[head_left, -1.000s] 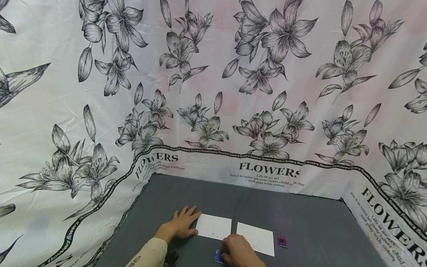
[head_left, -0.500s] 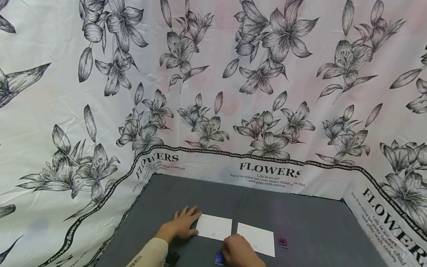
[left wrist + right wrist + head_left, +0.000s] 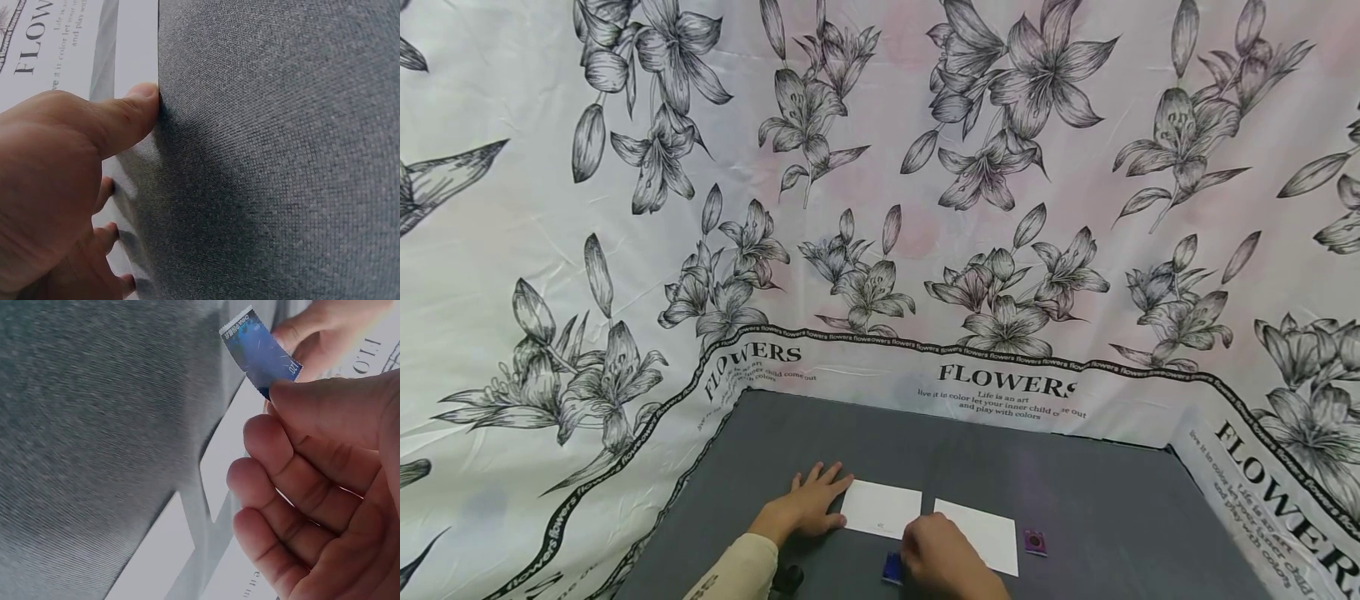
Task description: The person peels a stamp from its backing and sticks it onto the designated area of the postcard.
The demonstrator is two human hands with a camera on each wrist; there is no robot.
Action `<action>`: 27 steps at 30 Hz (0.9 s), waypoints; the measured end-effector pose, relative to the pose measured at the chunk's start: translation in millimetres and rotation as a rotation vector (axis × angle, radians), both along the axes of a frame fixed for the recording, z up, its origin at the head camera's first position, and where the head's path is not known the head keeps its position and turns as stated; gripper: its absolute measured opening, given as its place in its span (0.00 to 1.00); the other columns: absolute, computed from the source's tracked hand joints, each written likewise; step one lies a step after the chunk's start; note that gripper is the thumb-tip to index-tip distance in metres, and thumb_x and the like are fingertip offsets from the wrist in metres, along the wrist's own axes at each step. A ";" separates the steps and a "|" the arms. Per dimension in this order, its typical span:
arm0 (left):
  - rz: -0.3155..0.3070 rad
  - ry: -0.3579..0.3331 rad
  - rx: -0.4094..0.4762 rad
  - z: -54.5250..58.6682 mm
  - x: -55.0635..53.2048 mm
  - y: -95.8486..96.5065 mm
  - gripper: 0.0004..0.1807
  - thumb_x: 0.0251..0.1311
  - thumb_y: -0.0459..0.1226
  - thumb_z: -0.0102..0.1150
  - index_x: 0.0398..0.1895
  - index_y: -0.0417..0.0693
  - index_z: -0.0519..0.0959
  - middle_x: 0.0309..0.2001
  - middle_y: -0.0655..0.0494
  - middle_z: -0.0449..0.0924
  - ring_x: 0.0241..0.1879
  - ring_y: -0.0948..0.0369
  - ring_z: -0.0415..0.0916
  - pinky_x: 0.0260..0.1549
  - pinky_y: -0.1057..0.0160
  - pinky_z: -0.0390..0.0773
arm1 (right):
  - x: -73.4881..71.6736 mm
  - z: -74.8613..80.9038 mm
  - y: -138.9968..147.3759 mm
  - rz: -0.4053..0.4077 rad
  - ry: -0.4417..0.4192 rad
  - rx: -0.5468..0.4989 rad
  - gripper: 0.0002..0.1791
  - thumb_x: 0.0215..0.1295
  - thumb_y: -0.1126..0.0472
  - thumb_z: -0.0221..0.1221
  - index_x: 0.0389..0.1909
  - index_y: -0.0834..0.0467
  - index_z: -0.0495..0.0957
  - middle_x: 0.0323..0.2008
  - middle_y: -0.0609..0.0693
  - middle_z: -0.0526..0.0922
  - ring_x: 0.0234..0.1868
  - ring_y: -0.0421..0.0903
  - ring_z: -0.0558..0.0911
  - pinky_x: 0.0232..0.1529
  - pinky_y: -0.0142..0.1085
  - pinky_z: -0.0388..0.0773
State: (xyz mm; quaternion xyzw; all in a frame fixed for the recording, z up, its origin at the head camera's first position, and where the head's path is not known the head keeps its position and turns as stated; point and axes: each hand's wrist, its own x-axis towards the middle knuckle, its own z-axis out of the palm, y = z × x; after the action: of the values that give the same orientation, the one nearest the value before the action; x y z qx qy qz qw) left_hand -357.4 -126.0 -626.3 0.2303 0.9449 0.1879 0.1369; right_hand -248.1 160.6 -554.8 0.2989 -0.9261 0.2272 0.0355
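In the head view, two white paper cards (image 3: 882,508) lie side by side on the dark table. My left hand (image 3: 812,504) rests with spread fingers at the left card's left edge; in the left wrist view its thumb (image 3: 134,109) touches the edge. A blue postage stamp (image 3: 261,353) with a serrated edge is pinched between the thumb and forefinger of my right hand (image 3: 942,546), its printed face towards the right wrist camera. That hand is just below the cards and hides part of the right card (image 3: 988,537). Its other fingers are curled.
A small purple stamp-like piece (image 3: 1034,542) lies to the right of the right card. A dark object (image 3: 787,577) sits near the left sleeve. White flower-printed fabric (image 3: 880,250) surrounds the table (image 3: 850,433) at the back and sides.
My right hand has shifted slightly upward, and the blue stamp has risen and turned a little with it. The left hand and the cards stay in place.
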 end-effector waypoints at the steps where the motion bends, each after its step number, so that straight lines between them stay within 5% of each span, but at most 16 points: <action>1: 0.000 0.000 -0.002 -0.9 -0.9 -0.2 0.43 0.72 0.55 0.68 0.87 0.64 0.63 0.89 0.45 0.52 0.87 0.34 0.45 0.76 0.19 0.47 | -0.9 0.8 0.1 -0.001 -0.005 0.008 0.08 0.61 0.64 0.70 0.23 0.52 0.86 0.19 0.36 0.78 0.22 0.28 0.70 0.25 0.28 0.72; 12: -0.015 0.006 0.015 -0.1 -1.1 -3.7 0.44 0.73 0.55 0.67 0.88 0.59 0.62 0.89 0.43 0.50 0.87 0.33 0.43 0.75 0.18 0.45 | -3.3 13.4 -2.2 -0.014 -0.056 0.018 0.08 0.65 0.63 0.71 0.26 0.52 0.87 0.21 0.36 0.80 0.22 0.29 0.72 0.27 0.30 0.75; 22: 0.007 0.034 0.037 10.8 6.4 -7.9 0.45 0.72 0.60 0.65 0.87 0.57 0.62 0.88 0.41 0.54 0.86 0.31 0.46 0.76 0.21 0.50 | -4.3 21.7 -0.2 -0.007 0.048 0.015 0.07 0.62 0.64 0.72 0.25 0.52 0.87 0.21 0.37 0.82 0.24 0.29 0.73 0.28 0.31 0.75; 27: 0.029 0.032 0.043 41.0 20.3 -4.6 0.44 0.73 0.56 0.67 0.85 0.50 0.65 0.86 0.39 0.57 0.85 0.30 0.49 0.75 0.19 0.51 | -4.3 29.9 0.5 -0.034 0.027 0.008 0.08 0.62 0.65 0.72 0.25 0.52 0.87 0.22 0.37 0.82 0.25 0.29 0.73 0.29 0.32 0.76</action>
State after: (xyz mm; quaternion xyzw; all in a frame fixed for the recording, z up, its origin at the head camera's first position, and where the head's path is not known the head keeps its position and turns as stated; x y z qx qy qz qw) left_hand -337.1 -130.5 -585.2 0.2226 0.9459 0.2064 0.1143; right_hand -252.4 161.1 -524.9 0.2864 -0.9313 0.2190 0.0507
